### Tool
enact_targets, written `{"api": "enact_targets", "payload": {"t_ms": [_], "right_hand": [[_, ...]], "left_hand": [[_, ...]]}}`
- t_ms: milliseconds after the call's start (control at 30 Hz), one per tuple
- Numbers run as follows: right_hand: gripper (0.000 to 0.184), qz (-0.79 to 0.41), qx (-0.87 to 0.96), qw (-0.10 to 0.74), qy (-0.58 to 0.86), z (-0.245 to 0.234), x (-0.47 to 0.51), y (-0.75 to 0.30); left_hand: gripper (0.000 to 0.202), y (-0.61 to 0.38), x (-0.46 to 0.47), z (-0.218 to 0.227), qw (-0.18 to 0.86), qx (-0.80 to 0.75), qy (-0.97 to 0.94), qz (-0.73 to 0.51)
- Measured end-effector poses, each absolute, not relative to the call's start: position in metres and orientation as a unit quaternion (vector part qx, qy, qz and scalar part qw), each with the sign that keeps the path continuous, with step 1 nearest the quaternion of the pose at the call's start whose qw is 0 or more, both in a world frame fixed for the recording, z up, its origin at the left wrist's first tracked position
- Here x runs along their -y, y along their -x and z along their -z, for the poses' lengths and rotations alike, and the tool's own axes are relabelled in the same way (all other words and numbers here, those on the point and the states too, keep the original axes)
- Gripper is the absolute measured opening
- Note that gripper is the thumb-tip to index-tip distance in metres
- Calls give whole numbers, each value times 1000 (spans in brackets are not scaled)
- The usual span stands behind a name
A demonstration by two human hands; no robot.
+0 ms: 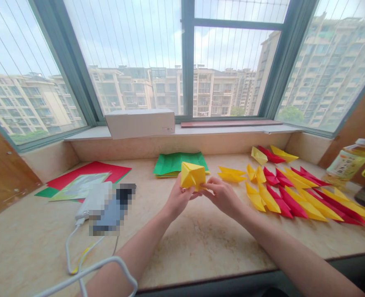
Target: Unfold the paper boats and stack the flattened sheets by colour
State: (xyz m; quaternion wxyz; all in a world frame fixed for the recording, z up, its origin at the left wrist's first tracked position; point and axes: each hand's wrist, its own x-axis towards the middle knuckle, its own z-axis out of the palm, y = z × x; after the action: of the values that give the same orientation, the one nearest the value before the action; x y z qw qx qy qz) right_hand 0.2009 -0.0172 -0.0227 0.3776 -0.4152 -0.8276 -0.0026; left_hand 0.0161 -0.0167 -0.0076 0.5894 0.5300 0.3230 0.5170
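A partly folded piece of yellow origami paper (192,174) is raised above the middle of the counter, its flat diamond-like face toward me. My left hand (180,194) grips it from the left and below, thumb along its lower edge. From the right, my right hand (221,193) pinches its lower right corner between thumb and fingers. Just behind it lies a stack of creased green paper (167,164) with a yellow sheet under it. To the right are rows of folded yellow paper boats (264,198) and red paper boats (286,201).
Red and green sheets (89,173) lie at the left under a paper packet (77,187). A white power bank (92,198) with a white cable (69,243) sits beside a blurred-out object (112,214). A drink bottle (346,163) stands far right; a white box (141,123) rests on the sill.
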Motion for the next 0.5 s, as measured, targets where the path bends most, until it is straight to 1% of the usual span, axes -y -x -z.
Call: {"api": "enact_targets", "payload": {"t_ms": [67, 133, 367, 500], "right_hand": [[16, 10, 834, 381, 399, 22, 17, -203], [16, 23, 836, 383, 392, 21, 17, -204], [15, 20, 841, 361, 402, 20, 20, -203], [17, 14, 838, 367, 404, 21, 18, -203]], "left_hand": [[62, -15, 17, 6, 587, -326, -536, -512], [63, -14, 16, 7, 585, -334, -542, -502], [52, -13, 9, 14, 606, -339, -533, -483], [50, -14, 10, 16, 608, -352, -522, -484]]}}
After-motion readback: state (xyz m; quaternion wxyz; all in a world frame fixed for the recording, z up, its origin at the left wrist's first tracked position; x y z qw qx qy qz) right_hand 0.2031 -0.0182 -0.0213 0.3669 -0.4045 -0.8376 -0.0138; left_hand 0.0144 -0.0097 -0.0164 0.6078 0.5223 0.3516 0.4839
